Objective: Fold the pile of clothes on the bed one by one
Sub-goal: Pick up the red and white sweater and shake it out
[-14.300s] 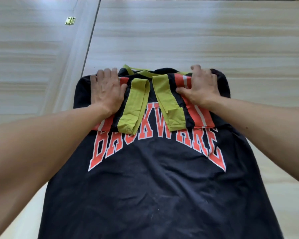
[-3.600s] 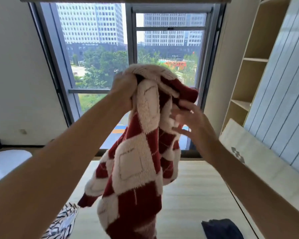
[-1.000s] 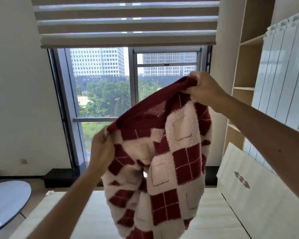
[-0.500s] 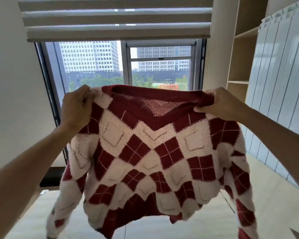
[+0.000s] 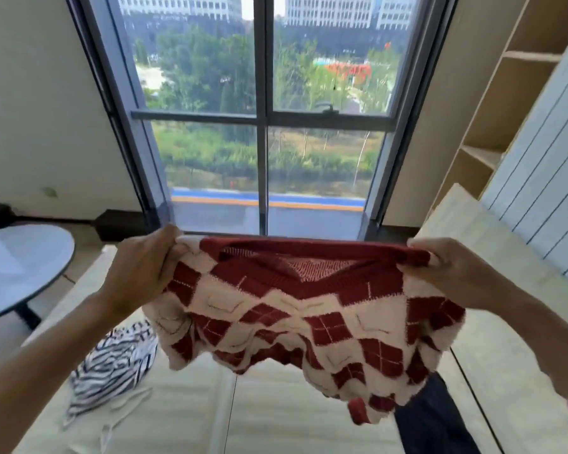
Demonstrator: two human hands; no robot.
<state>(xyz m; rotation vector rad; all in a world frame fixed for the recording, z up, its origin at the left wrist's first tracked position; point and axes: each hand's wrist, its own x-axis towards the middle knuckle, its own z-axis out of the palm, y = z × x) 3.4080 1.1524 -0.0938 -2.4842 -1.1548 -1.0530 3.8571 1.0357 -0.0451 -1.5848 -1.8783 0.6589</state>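
Note:
A red and cream argyle sweater (image 5: 302, 322) with a red V-neck hangs spread out in the air above the light wooden bed surface (image 5: 269, 414). My left hand (image 5: 145, 270) grips its left shoulder and my right hand (image 5: 453, 273) grips its right shoulder, at about the same height. The sweater's body billows toward me and its hem hangs free. A black and white striped garment (image 5: 112, 365) lies crumpled on the bed at lower left. A dark navy garment (image 5: 433, 421) lies on the bed at lower right, partly hidden by the sweater.
A tall window (image 5: 263, 119) fills the wall ahead. A round grey table (image 5: 17, 267) stands left of the bed. Open wooden shelves (image 5: 512, 93) and a white panelled headboard (image 5: 545, 178) rise on the right.
Both hands have come down with the sweater, from window height to just above the bed. The sweater now billows toward me instead of hanging straight. The view has tilted down.

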